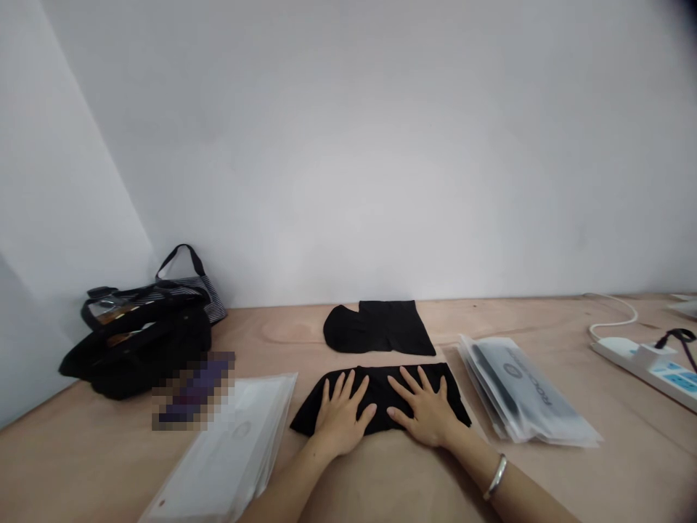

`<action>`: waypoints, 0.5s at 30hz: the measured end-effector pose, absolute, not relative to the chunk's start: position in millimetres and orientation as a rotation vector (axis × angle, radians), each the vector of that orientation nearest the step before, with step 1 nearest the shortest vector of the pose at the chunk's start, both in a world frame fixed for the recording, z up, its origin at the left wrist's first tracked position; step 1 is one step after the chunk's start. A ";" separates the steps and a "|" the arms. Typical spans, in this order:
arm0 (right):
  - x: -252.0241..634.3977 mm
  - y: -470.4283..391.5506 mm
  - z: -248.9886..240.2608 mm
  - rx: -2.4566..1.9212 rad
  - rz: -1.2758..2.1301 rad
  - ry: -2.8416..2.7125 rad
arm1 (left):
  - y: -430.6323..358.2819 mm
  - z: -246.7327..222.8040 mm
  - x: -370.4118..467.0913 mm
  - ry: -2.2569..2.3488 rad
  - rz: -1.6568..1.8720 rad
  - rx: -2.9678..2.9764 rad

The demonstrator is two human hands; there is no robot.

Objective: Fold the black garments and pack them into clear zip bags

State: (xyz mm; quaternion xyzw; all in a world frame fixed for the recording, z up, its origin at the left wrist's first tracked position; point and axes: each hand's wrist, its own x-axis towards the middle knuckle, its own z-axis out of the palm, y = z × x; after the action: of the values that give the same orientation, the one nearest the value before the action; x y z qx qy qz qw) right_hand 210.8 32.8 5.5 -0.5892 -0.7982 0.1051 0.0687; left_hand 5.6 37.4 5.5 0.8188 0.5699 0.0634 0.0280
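A black cloth piece [380, 385] lies flat on the wooden table [381, 479], under both hands. My left hand [342, 414] rests on its left part with the fingers spread. On its right part lies my right hand [428, 407], fingers also spread, with a silver bangle on that wrist. Neither hand grips anything. Just beyond, nearer the wall, a second black cloth piece [381, 327] lies flat, with a rounded left end and a notch in its upper edge; no hand touches it.
Clear plastic bags [234, 436] lie at the left, beside a blurred purple item [196, 388]. Filled frosted bags [534, 392] are stacked at the right. An open black bag [147, 349] stands back left. A power strip [653, 367] with cables sits far right, before the wall.
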 end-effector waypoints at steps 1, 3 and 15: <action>211.7 29.6 5.2 -1.768 0.317 -2.408 | 33.7 5.1 5.6 1.752 0.204 2.532; 213.3 23.9 4.5 -1.748 0.306 -2.414 | 27.3 3.3 5.3 1.739 0.233 2.543; 213.6 20.7 4.5 -1.735 0.280 -2.425 | 25.6 -0.9 3.0 1.734 0.273 2.554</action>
State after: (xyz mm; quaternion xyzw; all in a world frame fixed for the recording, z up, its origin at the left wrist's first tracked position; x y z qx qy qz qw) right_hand 213.6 20.7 4.5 -0.5777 -0.8076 0.0933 0.0734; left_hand 3.0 25.6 -0.9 0.8240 0.5594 0.0879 0.0211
